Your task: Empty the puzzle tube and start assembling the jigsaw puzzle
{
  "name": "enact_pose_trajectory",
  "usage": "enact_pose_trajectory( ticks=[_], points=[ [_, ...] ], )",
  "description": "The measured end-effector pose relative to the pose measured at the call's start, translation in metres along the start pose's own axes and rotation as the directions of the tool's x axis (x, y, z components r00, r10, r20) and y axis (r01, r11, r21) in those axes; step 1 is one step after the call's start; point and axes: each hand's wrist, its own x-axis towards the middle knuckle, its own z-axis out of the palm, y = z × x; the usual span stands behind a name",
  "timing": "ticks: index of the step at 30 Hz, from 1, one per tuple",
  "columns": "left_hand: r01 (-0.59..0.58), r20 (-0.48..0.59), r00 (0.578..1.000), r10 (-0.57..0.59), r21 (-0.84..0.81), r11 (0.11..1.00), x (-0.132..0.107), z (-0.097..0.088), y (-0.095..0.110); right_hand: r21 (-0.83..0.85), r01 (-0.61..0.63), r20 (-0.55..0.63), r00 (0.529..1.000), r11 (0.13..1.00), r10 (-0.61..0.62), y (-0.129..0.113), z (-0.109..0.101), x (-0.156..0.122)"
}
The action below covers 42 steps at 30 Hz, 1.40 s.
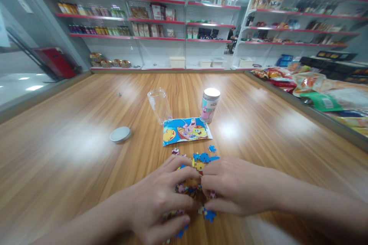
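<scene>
A loose heap of jigsaw puzzle pieces (pixel 204 157) lies on the wooden table close to me, mostly blue with some yellow and pink. My left hand (pixel 165 195) is over the left of the heap, fingers spread and bent, tips among the pieces. From the right, my right hand (pixel 235 185) reaches into the same heap, its thumb apart from its curled fingers. Both hands' fingertips nearly meet and cover part of the heap. Just beyond lies a cartoon picture sheet (pixel 186 132) showing a yellow and a pink character in a boat.
Behind the sheet stand a clear plastic jar (pixel 160 106) and a lidded jar with a cartoon label (pixel 210 105). A round white lid (pixel 120 134) lies left on the table (pixel 71 141). Packaged goods (pixel 322 92) line the right side; stocked shelves (pixel 155 21) stand behind.
</scene>
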Motion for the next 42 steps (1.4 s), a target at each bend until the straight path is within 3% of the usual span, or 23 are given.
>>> enact_pose_trajectory(
  ticks=[5, 11, 17, 20, 24, 28, 31, 35, 39, 42],
  points=[
    [-0.006, -0.006, 1.000, 0.006, -0.011, 1.000, 0.001, 0.000, 0.000, 0.033, -0.047, 0.146, 0.988, 0.998, 0.042, -0.008, -0.010, -0.001],
    [-0.013, -0.012, 1.000, 0.013, -0.008, 1.000, 0.000, 0.002, -0.002, 0.048, -0.046, 0.126, 0.991, 0.998, 0.040, -0.009, -0.003, 0.002],
    [-0.026, -0.028, 0.999, 0.026, 0.006, 1.000, -0.003, 0.004, -0.004, -0.025, -0.092, 0.205, 0.974, 0.995, 0.096, -0.011, -0.012, -0.006],
    [-0.025, -0.026, 0.999, 0.025, 0.012, 1.000, -0.002, 0.003, -0.003, -0.026, -0.098, 0.147, 0.984, 0.995, 0.101, -0.013, -0.012, -0.008],
    [-0.005, -0.012, 1.000, 0.005, 0.001, 1.000, 0.000, 0.002, 0.000, -0.027, -0.055, 0.011, 0.998, 0.998, 0.055, -0.014, 0.006, -0.002],
    [-0.001, -0.110, 0.994, -0.001, -0.018, 1.000, -0.002, 0.003, -0.001, -0.074, 0.004, -0.032, 0.999, 0.997, -0.006, -0.014, 0.018, 0.000],
    [0.061, -0.281, 0.958, -0.067, -0.027, 0.998, -0.007, 0.008, -0.008, -0.080, 0.022, -0.032, 0.999, 0.997, -0.025, -0.015, 0.014, 0.000],
    [0.224, -0.467, 0.850, -0.243, -0.096, 0.970, -0.011, 0.013, -0.017, -0.035, 0.002, -0.057, 0.998, 0.999, -0.004, -0.013, 0.013, 0.001],
    [0.328, -0.530, 0.766, -0.365, -0.166, 0.930, -0.011, 0.015, -0.024, -0.051, 0.005, -0.188, 0.982, 0.999, -0.015, -0.007, 0.026, 0.005],
    [0.347, -0.533, 0.749, -0.392, -0.188, 0.919, -0.011, 0.017, -0.027, -0.097, 0.045, -0.249, 0.966, 0.994, -0.068, -0.002, 0.038, 0.009]
  ],
)
